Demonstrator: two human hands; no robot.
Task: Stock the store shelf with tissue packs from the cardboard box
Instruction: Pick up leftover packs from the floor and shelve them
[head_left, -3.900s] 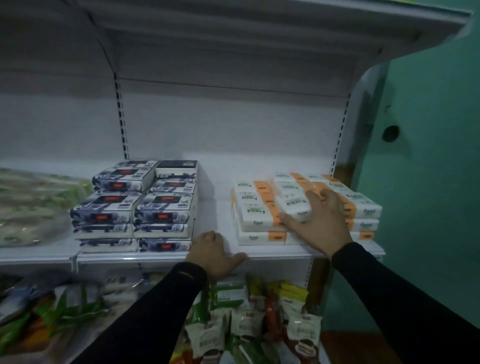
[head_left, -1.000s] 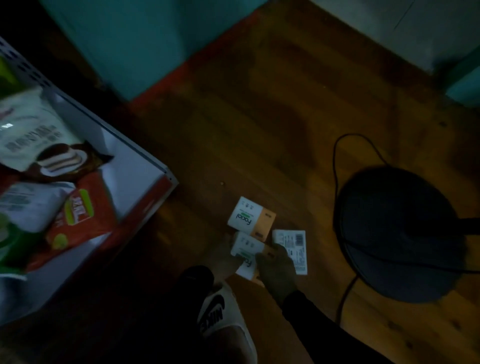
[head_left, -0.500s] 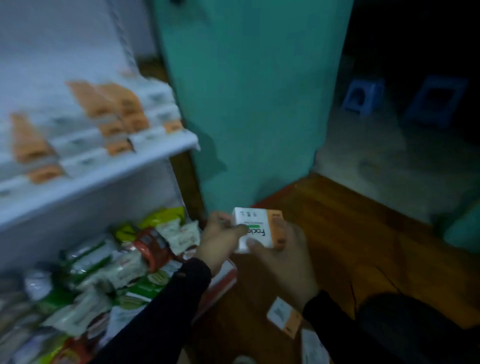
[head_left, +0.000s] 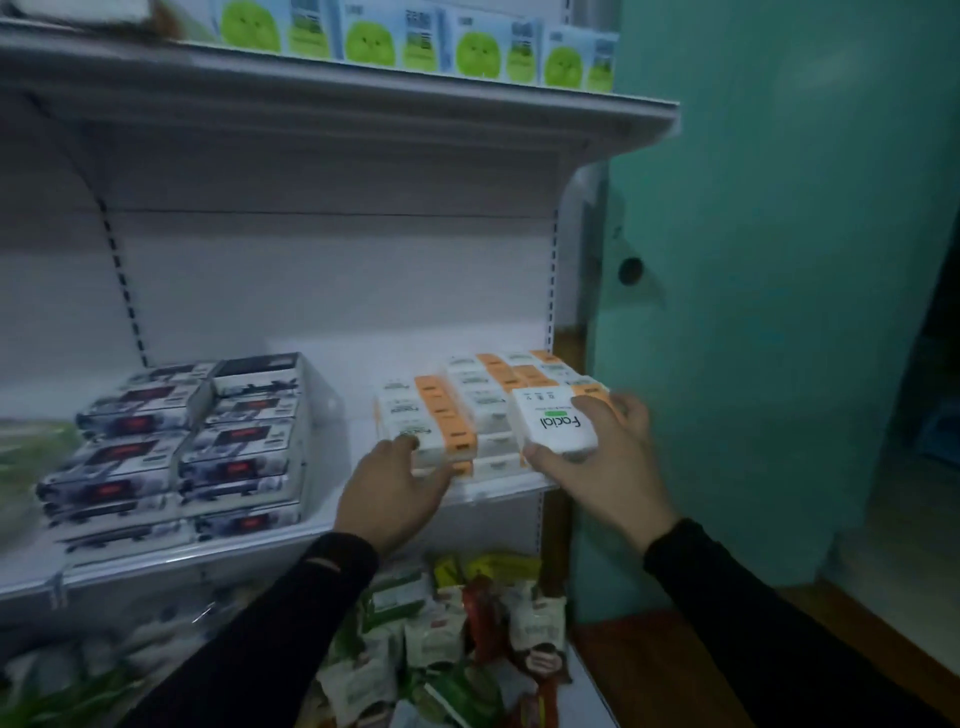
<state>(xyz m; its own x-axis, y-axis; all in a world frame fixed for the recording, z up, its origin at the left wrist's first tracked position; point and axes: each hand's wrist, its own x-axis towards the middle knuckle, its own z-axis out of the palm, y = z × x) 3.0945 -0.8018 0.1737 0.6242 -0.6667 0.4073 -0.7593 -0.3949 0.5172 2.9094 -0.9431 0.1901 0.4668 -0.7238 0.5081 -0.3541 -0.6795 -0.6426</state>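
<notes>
Your right hand (head_left: 597, 467) has its grip wrapped around a white "Facial" tissue pack (head_left: 556, 423), thumb under the near edge and fingers curled over the far orange end. The pack sits tilted at the front right of the stack of white-and-orange tissue packs (head_left: 457, 410) on the middle shelf (head_left: 322, 525), just above or touching the top layer; you cannot tell which. Your left hand (head_left: 397, 491) lies at the shelf's front edge with fingers fairly straight, its fingertips touching the near left corner of that stack, gripping nothing. To the left on the same shelf stand stacked dark-printed boxes (head_left: 197, 441). The shelf above carries blue boxes with green faces (head_left: 415, 39). Below, snack packets (head_left: 467, 639) fill the lower shelf. A teal wall (head_left: 779, 260) stands to your right.
</notes>
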